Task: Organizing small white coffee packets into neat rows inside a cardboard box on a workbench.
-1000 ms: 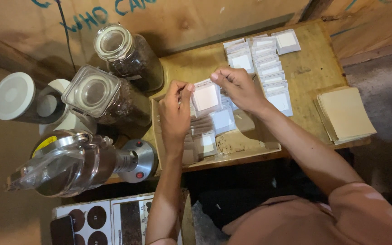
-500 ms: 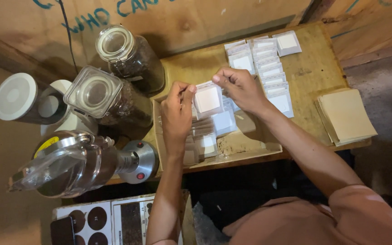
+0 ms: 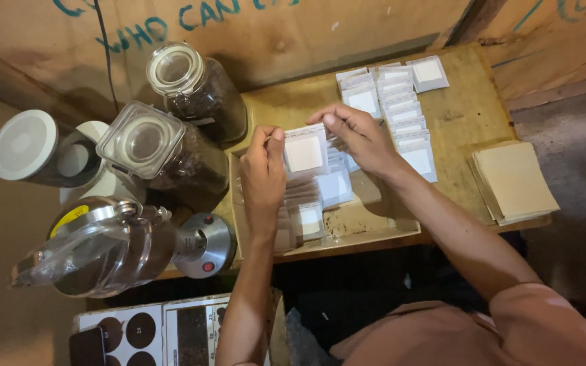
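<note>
landmark: shallow cardboard tray (image 3: 374,234) on the wooden tabletop (image 3: 462,122).

nearest the wearer, at the tray's near-left corner, a steel-and-glass grinder lying on its side (image 3: 116,247); below it, cards printed with dark round swatches (image 3: 137,332).

inside the tray: loose small clear plastic pouches with white paper inserts (image 3: 320,196), overlapping, some tilted.

above the tray's left-middle: left hand (image 3: 264,177), fingers curled, thumb and fingertips pinching the left edge of one small flat clear pouch with a white square insert (image 3: 304,152). right hand (image 3: 357,139) pinches its right side, other fingers loosely bent. pouch held roughly level, clear of the pile below.

judgement on handling: pouch looks very light, thin, floppy; film likely slick, so pinch at the edges or top seam, both sides, as here. easy to crease; little breakage risk.

right of the tray: stack of tan paper squares (image 3: 513,179).

beyond the tray: column of like pouches laid flat (image 3: 401,112); to the far left, two glass jars of dark contents (image 3: 178,122) and a white-lidded canister (image 3: 32,149).
</note>
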